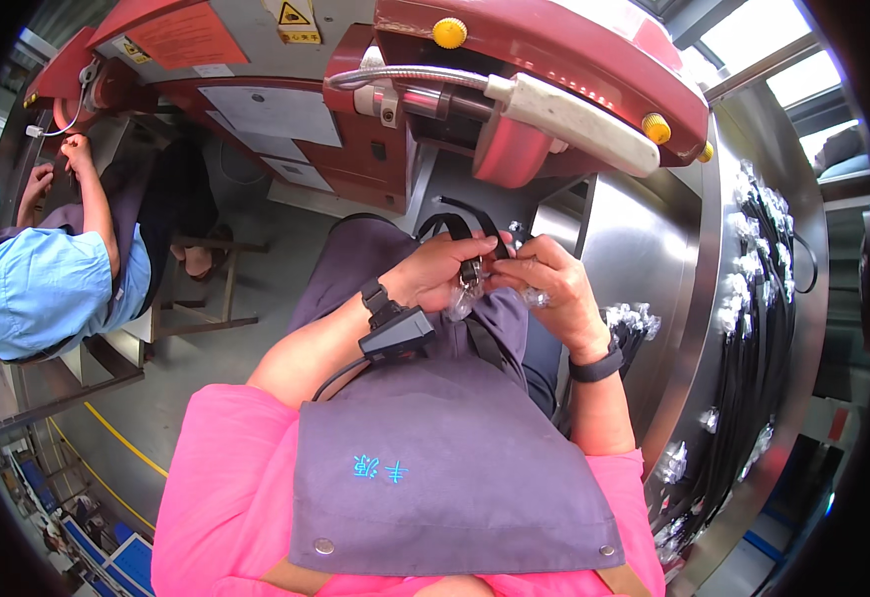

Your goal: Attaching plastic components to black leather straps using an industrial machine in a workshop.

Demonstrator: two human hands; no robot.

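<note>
A black belt (458, 231) with a metal buckle partly wrapped in clear film is held over my lap. My left hand (432, 274) is closed around the strap and buckle end, thumb and fingers pinching it. Close beside it, my right hand (552, 284) pinches the strap near the buckle, its fingertips almost meeting those of the left. One strap end curves up beyond the hands, toward the machine. Clear plastic film (464, 301) hangs below the fingers. The fingers hide part of the buckle.
A red machine (544, 60) with a pale padded guard (584, 124) stands ahead. On the right, a metal tray (699, 398) holds several black belts (754, 328) with film-wrapped buckles; more belts (632, 323) lie nearer my right wrist. At left, a co-worker (57, 289) sits beside another machine.
</note>
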